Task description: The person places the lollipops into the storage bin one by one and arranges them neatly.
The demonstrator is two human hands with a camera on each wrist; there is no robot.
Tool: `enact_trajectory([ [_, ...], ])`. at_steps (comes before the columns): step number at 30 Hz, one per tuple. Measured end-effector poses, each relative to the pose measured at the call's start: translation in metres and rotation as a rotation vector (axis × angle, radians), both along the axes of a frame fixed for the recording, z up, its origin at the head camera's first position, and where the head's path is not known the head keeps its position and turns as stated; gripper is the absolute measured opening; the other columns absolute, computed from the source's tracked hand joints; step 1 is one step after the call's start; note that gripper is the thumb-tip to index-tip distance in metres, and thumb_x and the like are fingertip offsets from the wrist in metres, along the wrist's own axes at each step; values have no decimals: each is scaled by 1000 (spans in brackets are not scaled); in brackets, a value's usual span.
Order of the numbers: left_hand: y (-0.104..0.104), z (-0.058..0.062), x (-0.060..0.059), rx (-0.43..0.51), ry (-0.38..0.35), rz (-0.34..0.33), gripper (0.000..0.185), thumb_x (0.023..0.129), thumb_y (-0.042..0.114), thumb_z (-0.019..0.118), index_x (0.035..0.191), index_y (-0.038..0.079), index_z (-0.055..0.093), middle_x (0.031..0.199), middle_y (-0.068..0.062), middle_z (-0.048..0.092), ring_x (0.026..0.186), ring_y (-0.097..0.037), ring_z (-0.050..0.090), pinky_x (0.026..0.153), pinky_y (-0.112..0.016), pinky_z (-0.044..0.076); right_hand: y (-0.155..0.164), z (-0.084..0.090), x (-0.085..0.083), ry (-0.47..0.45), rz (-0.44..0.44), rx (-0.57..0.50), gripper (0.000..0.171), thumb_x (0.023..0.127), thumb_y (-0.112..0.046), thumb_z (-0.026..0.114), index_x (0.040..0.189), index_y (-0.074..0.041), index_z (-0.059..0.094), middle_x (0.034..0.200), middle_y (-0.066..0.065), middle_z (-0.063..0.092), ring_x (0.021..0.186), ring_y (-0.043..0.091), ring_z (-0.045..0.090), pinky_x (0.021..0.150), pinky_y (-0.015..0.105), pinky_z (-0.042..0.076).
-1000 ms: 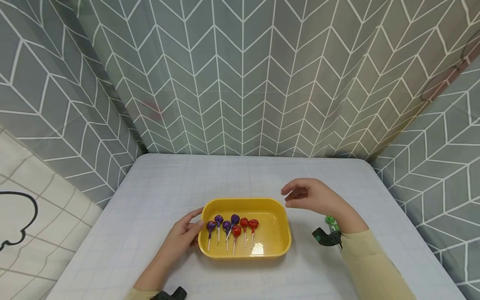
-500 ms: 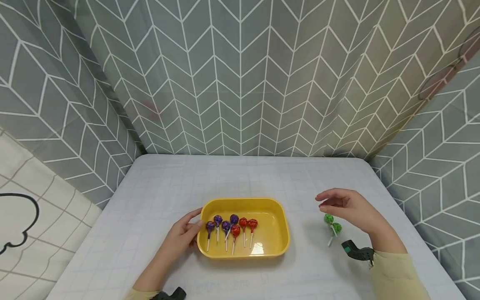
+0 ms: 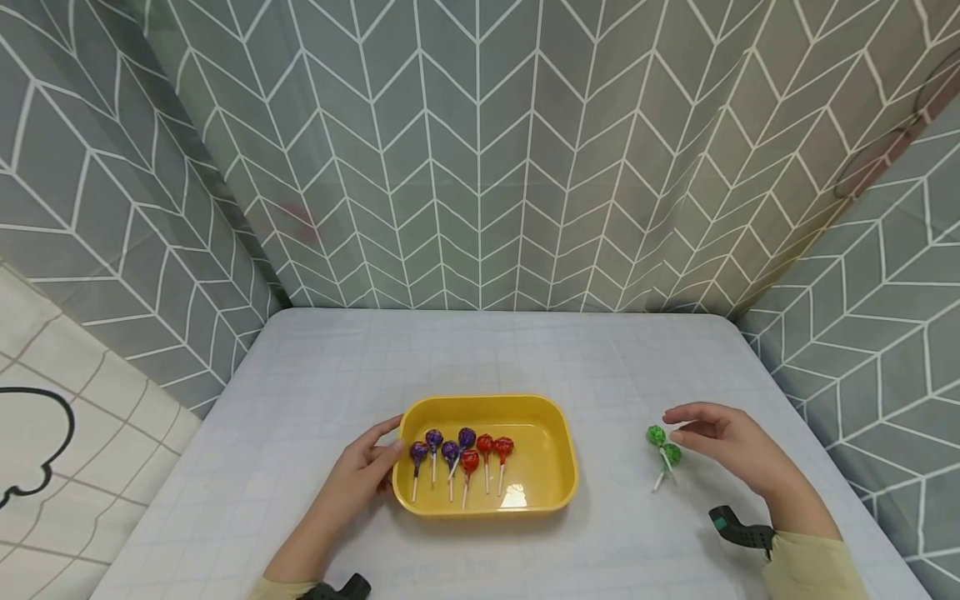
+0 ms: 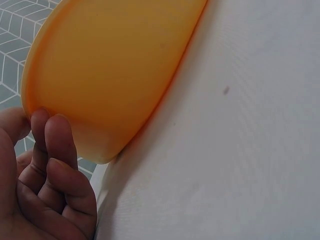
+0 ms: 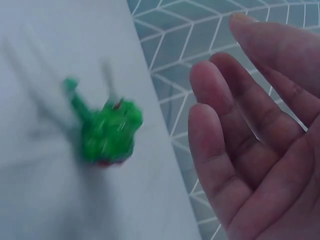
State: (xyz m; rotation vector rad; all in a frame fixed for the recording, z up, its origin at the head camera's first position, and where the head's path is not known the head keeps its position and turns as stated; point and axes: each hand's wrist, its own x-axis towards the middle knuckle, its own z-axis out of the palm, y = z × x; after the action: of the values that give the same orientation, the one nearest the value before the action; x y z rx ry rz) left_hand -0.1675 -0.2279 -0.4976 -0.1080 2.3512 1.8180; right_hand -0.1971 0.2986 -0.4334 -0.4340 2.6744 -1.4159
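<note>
My left hand [image 3: 363,468] holds the yellow tray [image 3: 540,408] by its left end, thumb over the rim and fingers against the outer wall. In the left wrist view the fingertips [image 4: 60,132] touch that wall. Inside the tray lie several purple lollipops [image 3: 450,452] and 3 red lollipops [image 3: 470,461], sticks pointing toward me. To the right, my right hand [image 3: 731,442] hovers with nothing in its fingers, close beside two green lollipops [image 3: 656,436] lying crossed on the table. In the right wrist view a green lollipop [image 5: 112,132] appears blurred, apart from the relaxed fingers.
A white cloth covers the table [image 3: 480,350]. Grey curtains [image 3: 480,167] with a white chevron pattern stand behind it and at both sides. Dark camera mounts [image 3: 738,527] sit on both wrists.
My right hand has moved right and toward me, from beside the tray to the green lollipops, uncovering them. My left hand stays on the tray.
</note>
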Motion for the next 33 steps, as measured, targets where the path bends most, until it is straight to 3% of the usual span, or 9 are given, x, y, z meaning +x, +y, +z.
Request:
enact_trajectory([
  [7,0,1,0,7,-3,-3,47,98,41,61,143,30,48,80,-11,69,61,-26,58,55,-32,51,15,-16,5,-33,-40,11,33,93,-15,71,121,1,65,120,18,65,95,9,66,75,25,52],
  [17,1,2,1,-6,-6,6,51,96,47,62,142,31,48,80,-11,69,62,-27,58,57,-33,52,20,-25,9,-123,-115,22,41,91,-20,73,126,0,63,126,18,62,94,8,65,73,28,50],
  [27,1,1,0,1,-14,7,51,96,46,62,142,31,48,82,-10,70,63,-27,59,57,-33,53,21,-35,9,-110,-120,-3,40,91,-17,73,124,3,62,122,19,64,91,9,66,72,28,51],
  [33,-1,1,-1,3,-15,3,51,95,49,62,142,33,49,82,-10,70,63,-27,59,57,-33,52,21,-41,8,-166,-153,11,46,91,-23,74,127,2,61,126,19,61,90,12,65,72,28,49],
])
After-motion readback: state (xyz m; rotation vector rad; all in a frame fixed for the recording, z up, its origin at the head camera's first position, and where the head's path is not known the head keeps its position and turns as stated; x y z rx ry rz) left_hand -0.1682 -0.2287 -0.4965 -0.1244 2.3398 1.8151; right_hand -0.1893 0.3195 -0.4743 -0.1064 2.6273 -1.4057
